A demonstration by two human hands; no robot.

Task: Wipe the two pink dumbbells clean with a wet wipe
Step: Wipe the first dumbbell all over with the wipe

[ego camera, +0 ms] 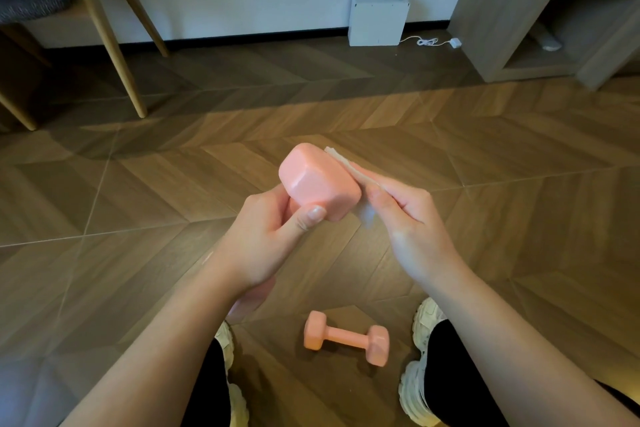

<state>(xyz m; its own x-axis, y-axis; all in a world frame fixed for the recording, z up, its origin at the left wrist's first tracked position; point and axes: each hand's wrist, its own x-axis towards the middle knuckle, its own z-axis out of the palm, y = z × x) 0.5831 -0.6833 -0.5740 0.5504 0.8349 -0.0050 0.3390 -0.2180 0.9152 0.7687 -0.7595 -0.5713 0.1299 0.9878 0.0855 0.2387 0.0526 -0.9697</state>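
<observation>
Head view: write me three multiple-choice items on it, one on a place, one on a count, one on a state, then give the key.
1. Where does the loose dumbbell lie?
A) on the floor between the shoes
B) on a shelf
C) under the chair

2. How many pink dumbbells show?
A) one
B) two
C) three

3. What is the right hand doing?
A) hanging idle
B) lifting a shoe
C) holding the wet wipe against the raised dumbbell

Key:
1 A, it rests on the wood between the two white shoes.
2 B, one lies on the floor and the left hand grips the other.
3 C, the wipe sits between its fingers and the dumbbell's end.
</observation>
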